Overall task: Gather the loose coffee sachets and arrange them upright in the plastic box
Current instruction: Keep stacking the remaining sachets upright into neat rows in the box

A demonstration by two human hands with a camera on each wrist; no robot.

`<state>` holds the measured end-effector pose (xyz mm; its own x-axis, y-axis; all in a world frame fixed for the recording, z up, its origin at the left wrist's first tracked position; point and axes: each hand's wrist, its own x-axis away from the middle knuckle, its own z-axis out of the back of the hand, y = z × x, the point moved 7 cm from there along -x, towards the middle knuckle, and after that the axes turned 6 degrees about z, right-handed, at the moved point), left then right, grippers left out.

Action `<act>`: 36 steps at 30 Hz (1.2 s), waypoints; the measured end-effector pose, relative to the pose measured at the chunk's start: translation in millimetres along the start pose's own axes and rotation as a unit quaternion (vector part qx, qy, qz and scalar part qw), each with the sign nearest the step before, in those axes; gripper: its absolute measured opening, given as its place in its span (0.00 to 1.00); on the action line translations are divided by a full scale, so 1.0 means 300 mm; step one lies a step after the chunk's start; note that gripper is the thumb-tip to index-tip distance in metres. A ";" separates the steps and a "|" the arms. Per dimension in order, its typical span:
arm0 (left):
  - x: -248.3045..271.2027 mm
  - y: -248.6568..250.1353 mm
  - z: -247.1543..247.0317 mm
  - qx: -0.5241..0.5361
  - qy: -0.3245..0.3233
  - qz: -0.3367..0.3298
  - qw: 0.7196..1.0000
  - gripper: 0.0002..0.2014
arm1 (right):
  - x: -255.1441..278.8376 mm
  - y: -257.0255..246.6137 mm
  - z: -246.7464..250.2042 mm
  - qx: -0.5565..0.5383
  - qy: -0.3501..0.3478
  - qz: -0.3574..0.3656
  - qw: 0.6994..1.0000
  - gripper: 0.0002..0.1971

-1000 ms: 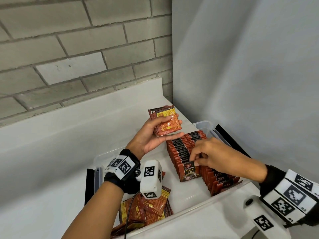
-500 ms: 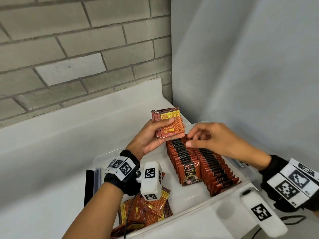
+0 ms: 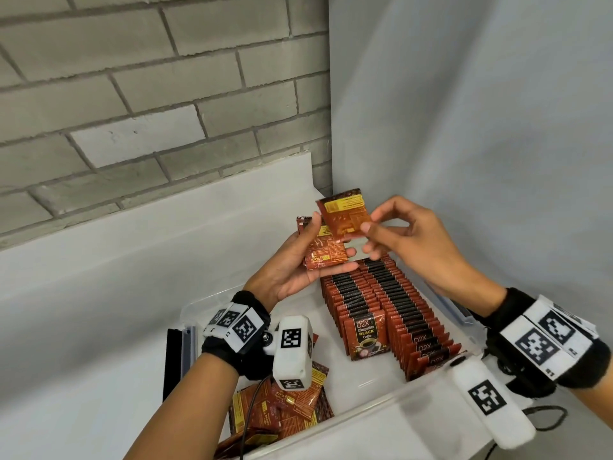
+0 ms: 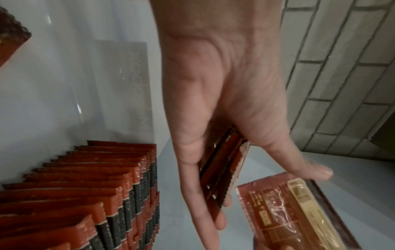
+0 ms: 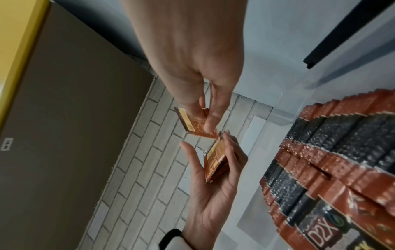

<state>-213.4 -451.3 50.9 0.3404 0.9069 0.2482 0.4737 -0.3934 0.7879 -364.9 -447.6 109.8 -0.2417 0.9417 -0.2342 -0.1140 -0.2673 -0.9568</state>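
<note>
My left hand [image 3: 308,257] holds a small stack of red-brown coffee sachets [image 3: 323,252] above the far end of the clear plastic box [image 3: 371,413]. The stack's edges show between its fingers in the left wrist view [image 4: 224,170]. My right hand [image 3: 388,234] pinches a single sachet [image 3: 345,212] by its right edge, just above that stack; the right wrist view shows the same pinch [image 5: 195,123]. Two rows of upright sachets [image 3: 381,310] fill the right half of the box. Loose sachets [image 3: 285,413] lie flat in its near left corner.
The box sits on a white counter [image 3: 99,293] in a corner, with a grey brick wall [image 3: 132,94] behind and a pale wall [image 3: 481,127] to the right. A black lid clip [image 3: 172,363] sticks out at the box's left end.
My right hand rose from the upright rows to the stack in my left hand and now pinches one sachet lifted off it. The left hand stayed roughly in place.
</note>
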 end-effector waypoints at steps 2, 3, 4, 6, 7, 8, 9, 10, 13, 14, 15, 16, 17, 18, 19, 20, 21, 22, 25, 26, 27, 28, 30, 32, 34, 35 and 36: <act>-0.007 -0.007 0.001 0.017 -0.001 0.008 1.000 0.50 | -0.001 -0.017 0.015 -0.015 0.016 0.021 1.000 0.06; -0.010 -0.008 0.001 0.029 -0.004 0.011 1.000 0.51 | -0.001 -0.022 0.020 -0.001 0.018 0.033 0.999 0.06; -0.013 -0.009 0.001 0.038 -0.009 0.012 0.999 0.51 | 0.000 -0.026 0.021 0.017 0.016 0.043 0.999 0.07; -0.012 -0.006 -0.004 0.050 -0.023 0.008 0.998 0.49 | 0.004 -0.025 0.017 0.047 0.009 0.054 0.997 0.07; -0.011 -0.003 -0.006 0.054 -0.029 0.005 0.998 0.48 | 0.005 -0.019 0.016 0.057 0.010 0.057 0.997 0.07; -0.009 0.000 -0.006 0.055 -0.034 0.001 0.998 0.46 | 0.006 -0.013 0.016 0.064 0.010 0.057 0.996 0.07; -0.007 0.004 -0.005 0.052 -0.038 -0.005 0.998 0.44 | 0.007 -0.007 0.015 0.069 0.010 0.056 0.996 0.08; -0.004 0.006 -0.005 0.047 -0.039 -0.011 0.998 0.41 | 0.009 -0.003 0.013 0.073 0.007 0.054 0.996 0.07; -0.002 0.007 0.003 0.008 -0.029 -0.019 0.999 0.33 | 0.013 0.000 0.004 0.080 -0.009 0.053 0.995 0.08; -0.001 0.007 0.005 -0.001 -0.027 -0.021 0.999 0.29 | 0.013 0.000 0.004 0.081 -0.013 0.051 0.995 0.08; -0.002 0.008 0.008 -0.004 -0.025 -0.021 0.999 0.27 | 0.013 0.001 0.005 0.082 -0.016 0.045 0.996 0.08; -0.002 0.008 0.009 -0.004 -0.027 -0.020 0.999 0.26 | 0.012 0.001 0.007 0.082 -0.018 0.036 0.996 0.07; -0.002 0.008 0.007 -0.004 -0.030 -0.020 0.999 0.26 | 0.010 0.001 0.009 0.079 -0.019 0.024 0.996 0.05; 0.000 0.008 0.004 -0.006 -0.033 -0.021 0.999 0.26 | 0.008 0.002 0.010 0.066 -0.020 0.011 0.998 0.04; 0.001 0.008 0.002 -0.010 -0.035 -0.024 0.999 0.27 | 0.006 0.001 0.011 0.046 -0.020 0.000 0.999 0.03; 0.002 0.008 0.000 -0.016 -0.038 -0.027 0.999 0.28 | 0.005 0.000 0.012 0.025 -0.017 -0.008 1.000 0.04; 0.003 0.008 -0.004 -0.021 -0.042 -0.030 0.998 0.31 | 0.003 -0.002 0.013 0.005 -0.011 -0.013 1.000 0.06; 0.002 0.008 -0.004 -0.025 -0.043 -0.031 0.998 0.34 | 0.001 0.000 0.015 -0.014 -0.007 -0.020 1.000 0.09; -0.004 0.007 0.003 -0.021 -0.040 -0.026 0.999 0.40 | 0.001 0.014 0.012 -0.049 -0.018 -0.058 0.997 0.13; -0.005 0.005 0.006 -0.016 -0.035 -0.022 0.999 0.41 | 0.004 0.019 0.012 -0.051 -0.024 -0.069 0.996 0.13; -0.006 0.003 0.009 -0.013 -0.027 -0.018 0.999 0.41 | 0.006 0.022 0.013 -0.053 -0.030 -0.078 0.995 0.12; -0.005 0.003 0.008 -0.013 -0.025 -0.016 0.999 0.41 | 0.009 0.026 0.016 -0.052 -0.037 -0.083 0.994 0.11; -0.003 0.009 0.007 -0.006 -0.025 -0.022 0.999 0.38 | 0.023 0.030 0.018 -0.035 -0.066 -0.091 0.993 0.09; -0.002 0.019 0.016 0.016 -0.018 -0.036 0.999 0.40 | 0.046 0.040 0.008 0.017 -0.127 -0.091 0.988 0.07; -0.002 0.023 0.021 0.033 -0.012 -0.043 0.998 0.43 | 0.075 0.059 -0.005 0.092 -0.182 -0.073 0.976 0.06; -0.002 0.023 0.020 0.039 -0.011 -0.045 0.998 0.43 | 0.089 0.068 -0.011 0.128 -0.202 -0.059 0.969 0.06; -0.002 0.023 0.019 0.043 -0.011 -0.045 0.998 0.43 | 0.104 0.076 -0.018 0.160 -0.218 -0.043 0.962 0.05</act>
<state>-205.7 -455.3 52.8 0.3094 0.9365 0.1653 0.5715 -0.3221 0.7548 -370.0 -423.2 79.6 -0.5916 0.8062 0.0038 -0.4247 -0.3077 -0.8514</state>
